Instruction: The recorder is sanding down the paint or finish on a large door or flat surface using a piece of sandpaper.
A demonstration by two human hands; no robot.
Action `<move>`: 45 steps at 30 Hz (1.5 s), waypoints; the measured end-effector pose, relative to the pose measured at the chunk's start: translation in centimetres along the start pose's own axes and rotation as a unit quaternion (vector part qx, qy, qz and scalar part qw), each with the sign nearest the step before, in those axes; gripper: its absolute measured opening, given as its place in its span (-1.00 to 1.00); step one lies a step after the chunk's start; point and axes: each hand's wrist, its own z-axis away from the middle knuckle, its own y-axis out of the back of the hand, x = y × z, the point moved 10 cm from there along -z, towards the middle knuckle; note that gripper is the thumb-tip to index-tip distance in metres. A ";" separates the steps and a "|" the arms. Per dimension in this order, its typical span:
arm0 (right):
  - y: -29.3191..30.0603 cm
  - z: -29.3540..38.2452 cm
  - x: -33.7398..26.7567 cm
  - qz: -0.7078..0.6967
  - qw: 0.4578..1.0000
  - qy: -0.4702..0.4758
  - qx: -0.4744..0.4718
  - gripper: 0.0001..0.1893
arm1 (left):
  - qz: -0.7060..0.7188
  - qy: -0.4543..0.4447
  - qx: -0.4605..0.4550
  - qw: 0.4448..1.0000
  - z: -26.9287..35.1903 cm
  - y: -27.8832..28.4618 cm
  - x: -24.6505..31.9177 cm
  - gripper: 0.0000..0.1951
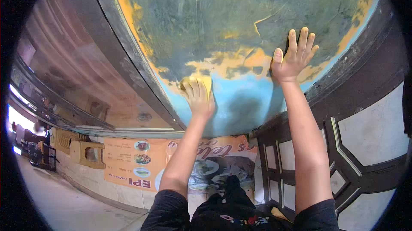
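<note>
Before me rises a wall [193, 15] with a worn dark grey-green area, patchy orange edges and light blue paint along its lower part. My left hand [197, 97] presses a yellow sheet [207, 86] flat to the wall, where the orange patches meet the blue. Whether the sheet is sandpaper or cloth, I cannot tell. To the right and higher up, my right hand [293, 58] rests palm-on against the wall, its fingers spread and holding nothing. Close to it, a crack or lifted edge [257, 26] runs through the dark surface.
A dark-framed glass pane [74, 50] borders the wall on the left, and a dark panelled door [347, 115] on the right. Underfoot lies an orange printed banner [124, 166] bearing writing and food pictures. Plastic stools [87, 153] stand at left; a person [29, 134] is farther off.
</note>
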 end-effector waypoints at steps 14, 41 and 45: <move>-0.1 0.3 0.2 0.006 1.000 -0.001 -0.006 -0.40 | -0.044 0.036 0.066 0.996 -3.4 2.5 -2.3 -0.32; 0.0 0.4 0.7 0.009 1.000 0.000 -0.012 -0.39 | 0.026 -0.029 0.058 0.998 -5.9 4.7 0.6 -0.29; -0.1 0.4 0.3 0.003 1.000 -0.003 -0.013 -0.39 | -0.001 -0.054 0.009 0.999 -1.1 1.4 -1.5 -0.31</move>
